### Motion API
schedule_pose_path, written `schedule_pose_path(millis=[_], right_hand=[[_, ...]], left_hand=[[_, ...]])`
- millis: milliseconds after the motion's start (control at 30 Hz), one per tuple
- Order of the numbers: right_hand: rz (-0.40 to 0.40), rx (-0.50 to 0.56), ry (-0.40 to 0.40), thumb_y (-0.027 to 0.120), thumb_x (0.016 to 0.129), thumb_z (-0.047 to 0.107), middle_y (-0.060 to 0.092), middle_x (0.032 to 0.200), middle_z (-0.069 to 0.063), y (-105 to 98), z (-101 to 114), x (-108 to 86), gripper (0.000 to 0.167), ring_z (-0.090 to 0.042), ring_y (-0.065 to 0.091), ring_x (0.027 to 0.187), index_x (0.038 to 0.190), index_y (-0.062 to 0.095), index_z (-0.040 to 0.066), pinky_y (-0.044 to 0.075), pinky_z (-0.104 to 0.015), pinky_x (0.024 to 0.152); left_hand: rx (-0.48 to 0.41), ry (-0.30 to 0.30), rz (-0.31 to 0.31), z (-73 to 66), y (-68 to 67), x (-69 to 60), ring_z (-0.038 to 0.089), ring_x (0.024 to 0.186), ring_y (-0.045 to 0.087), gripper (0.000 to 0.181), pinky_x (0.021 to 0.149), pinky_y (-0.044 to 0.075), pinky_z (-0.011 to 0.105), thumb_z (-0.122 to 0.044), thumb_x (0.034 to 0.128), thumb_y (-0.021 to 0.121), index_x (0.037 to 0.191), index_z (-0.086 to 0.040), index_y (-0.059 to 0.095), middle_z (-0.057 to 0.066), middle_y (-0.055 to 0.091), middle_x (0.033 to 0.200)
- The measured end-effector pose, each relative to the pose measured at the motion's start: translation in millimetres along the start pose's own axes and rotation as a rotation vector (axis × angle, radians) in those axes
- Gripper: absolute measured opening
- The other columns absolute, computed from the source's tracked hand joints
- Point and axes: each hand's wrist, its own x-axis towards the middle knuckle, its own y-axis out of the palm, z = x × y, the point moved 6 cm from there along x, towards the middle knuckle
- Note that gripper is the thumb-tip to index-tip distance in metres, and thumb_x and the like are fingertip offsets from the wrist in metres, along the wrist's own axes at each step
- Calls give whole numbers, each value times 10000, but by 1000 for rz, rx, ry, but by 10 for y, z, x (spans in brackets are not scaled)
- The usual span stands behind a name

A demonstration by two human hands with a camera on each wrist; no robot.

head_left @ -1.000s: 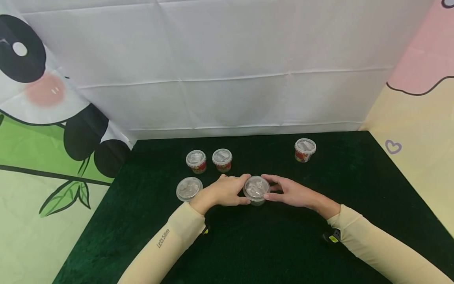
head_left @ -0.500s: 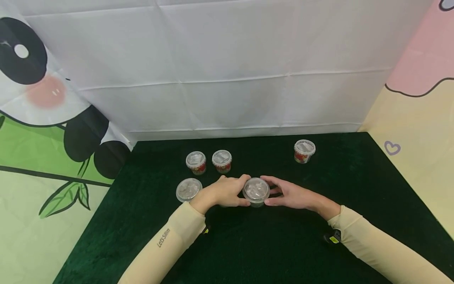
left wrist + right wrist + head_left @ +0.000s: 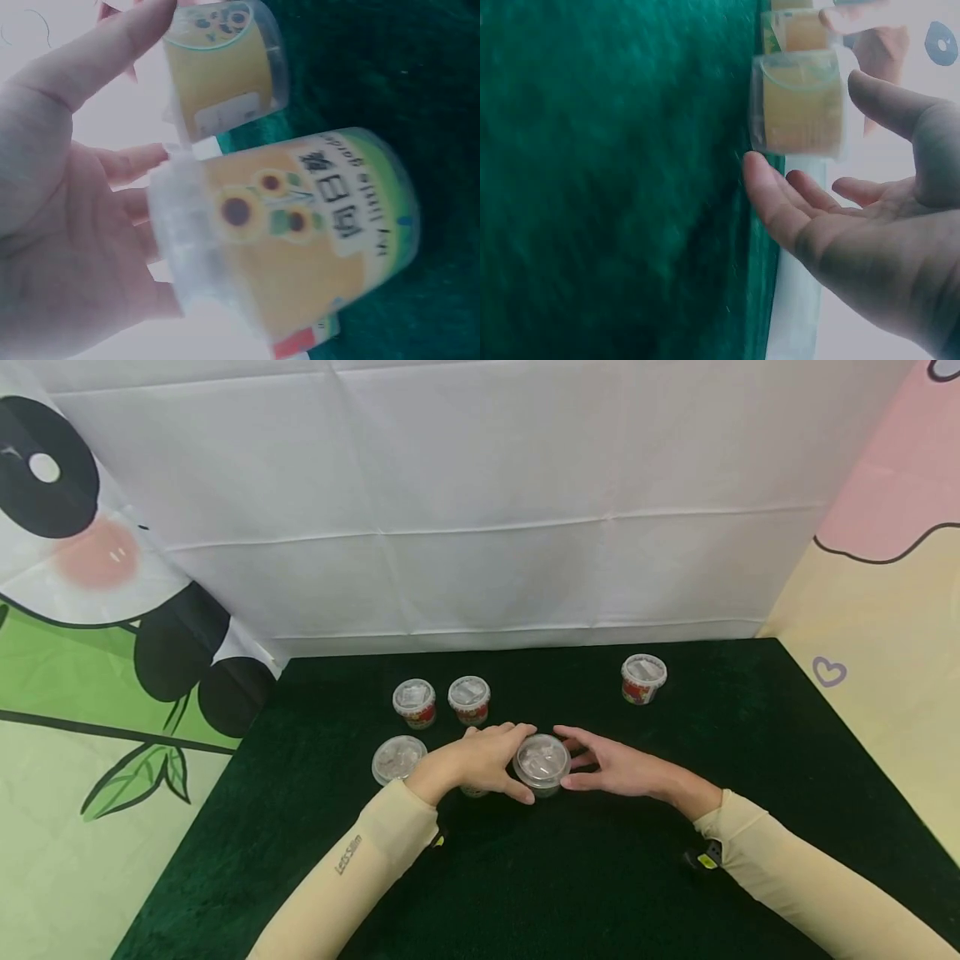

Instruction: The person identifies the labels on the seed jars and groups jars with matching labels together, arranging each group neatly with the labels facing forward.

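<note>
A clear-lidded plastic tub [image 3: 542, 760] stands between my two hands, its yellow sunflower label showing in the left wrist view. My left hand [image 3: 480, 762] is at its left, thumb and fingers spread and apart from it. Beneath that palm stands another sunflower tub [image 3: 300, 232], mostly hidden from the head view. My right hand [image 3: 626, 766] is at the middle tub's right, fingers loosely bent. Its thumb [image 3: 889, 105] is close to the lid; whether it touches cannot be told.
A further lidded tub [image 3: 399, 760] stands left of the left wrist. Behind are two red-labelled tubs [image 3: 415, 703] side by side, and another red-labelled tub [image 3: 643, 678] is at the back right. Dark green cloth [image 3: 562, 885] covers the table, with a white curtain [image 3: 480, 577] behind.
My left fingers have spread away from the middle tub, uncovering part of the tub beneath the palm. The right fingers have loosened slightly. The tubs stay in place.
</note>
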Motion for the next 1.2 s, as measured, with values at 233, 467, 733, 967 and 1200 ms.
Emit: schedule_pose_path(millis=[233, 467, 733, 967, 1200], right_hand=[[-169, -143, 0, 684, 983, 269, 333, 1556, -260, -392, -24, -74, 851, -472, 444, 1350, 1621, 148, 95, 462, -571, 1027], [-475, -276, -3, 650, 1015, 191, 445, 1467, -265, -934, -62, -236, 736, -451, 522, 1282, 1596, 218, 56, 475, -590, 999], [-740, -175, -6, 572, 1050, 165, 355, 1476, -311, -1277, -152, -425, 667, -501, 438, 1316, 1590, 212, 13, 423, -651, 1017], [-752, -19, 68, 523, 1070, 191, 239, 1567, -315, -1367, -329, -432, 683, -486, 344, 1404, 1607, 143, 10, 365, -611, 1094], [-678, 261, 128, 420, 1103, 293, 55, 1669, -230, -1346, -529, -340, 718, -387, 186, 1509, 1624, -15, 59, 275, -519, 1175]], left_hand=[[-5, 90, -86, -183, -156, 115, 284, 1349, 463, 819, 1102, 381, 547, -485, 886, 769, 1533, -133, 411, 110, 414, 1517], [-131, 159, -171, -428, -223, 422, 206, 1307, 498, 640, 1057, 463, 389, -429, 982, 666, 1515, -158, 437, 82, 383, 1521], [-305, 170, -186, -733, -160, 848, 238, 1267, 541, 715, 1005, 491, 319, -401, 1006, 634, 1568, -90, 321, 142, 372, 1521], [-353, 62, -178, -845, -54, 1254, 218, 1224, 541, 729, 1027, 472, 342, -397, 990, 657, 1539, -32, 346, 155, 450, 1484], [-435, -81, -235, -783, 68, 1561, 233, 1293, 527, 686, 1086, 434, 389, -365, 990, 659, 1506, -19, 370, 138, 503, 1453]])
